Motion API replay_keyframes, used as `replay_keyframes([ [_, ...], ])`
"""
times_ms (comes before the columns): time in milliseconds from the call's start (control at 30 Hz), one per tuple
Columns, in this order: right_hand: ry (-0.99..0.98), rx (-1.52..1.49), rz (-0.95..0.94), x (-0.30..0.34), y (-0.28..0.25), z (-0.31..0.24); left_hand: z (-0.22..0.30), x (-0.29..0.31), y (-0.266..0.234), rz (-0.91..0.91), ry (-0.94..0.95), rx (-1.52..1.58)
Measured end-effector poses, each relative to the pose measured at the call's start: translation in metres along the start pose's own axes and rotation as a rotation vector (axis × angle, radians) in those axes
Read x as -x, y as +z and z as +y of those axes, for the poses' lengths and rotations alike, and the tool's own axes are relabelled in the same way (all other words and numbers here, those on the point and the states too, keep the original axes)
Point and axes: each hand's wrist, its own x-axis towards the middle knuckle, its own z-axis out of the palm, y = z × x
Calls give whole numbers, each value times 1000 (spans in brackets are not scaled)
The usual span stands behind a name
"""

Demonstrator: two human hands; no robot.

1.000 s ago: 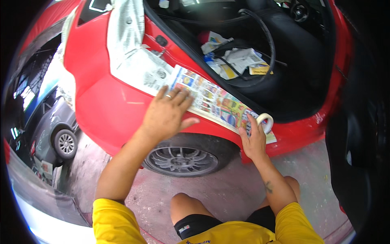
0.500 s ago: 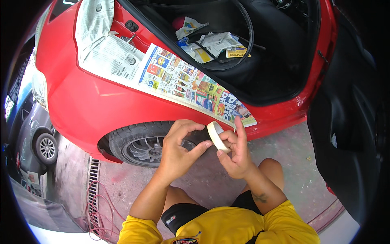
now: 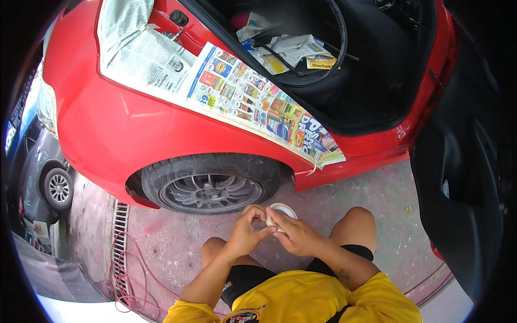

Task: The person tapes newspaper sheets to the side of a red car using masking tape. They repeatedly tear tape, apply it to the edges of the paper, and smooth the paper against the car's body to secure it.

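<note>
Low in front of my knees, both hands meet at a roll of pale masking tape (image 3: 287,209). My right hand (image 3: 299,237) is closed around the near side of the roll, its fingers covering part of the ring. My left hand (image 3: 245,232) is closed too, thumb and fingertips pinching at the roll's left edge; whether a loose end of tape lies between them is hidden. Beyond my hands, newspaper sheets (image 3: 148,62) and a colourful printed flyer sheet (image 3: 245,99) cover the red car's upper side, edged with tape. A short tape end (image 3: 312,170) hangs at the flyer's lower right corner.
The car's front wheel (image 3: 211,188) is just ahead of my hands. An open black-lined door (image 3: 458,156) stands on the right. Crumpled papers (image 3: 291,51) lie inside the dark car opening. A red hose (image 3: 129,280) crosses a floor grate (image 3: 119,229) at left; a grey car (image 3: 46,177) stands beyond.
Both hands and the tape roll have come down and toward me, away from the flyer's edge. My left fingers, earlier apart, now close at the roll. The tape end at the corner now shows.
</note>
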Motion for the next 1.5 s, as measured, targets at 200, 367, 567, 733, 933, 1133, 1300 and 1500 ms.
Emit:
replay_keyframes([
  [200,201,-82,-167,19,6,9,-33,34,19,14,-181,194],
  [367,128,-24,-254,24,6,15,-46,37,14,4,-355,258],
  [567,70,7,-284,21,16,13,-26,46,18,125,-133,-113],
  [733,160,137,-239,9,4,11,-75,53,6,-9,-54,104],
  [933,121,255,-43,-3,-10,-5,-42,42,-1,-68,-388,584],
  [1133,-70,471,555,-57,-43,7,24,21,4,367,-136,489],
  [1300,127,-241,720,-103,-88,-48,103,-22,-39,662,303,451],
  [1500,-67,-430,304,-167,-81,-106,138,-40,-55,527,441,356],
])
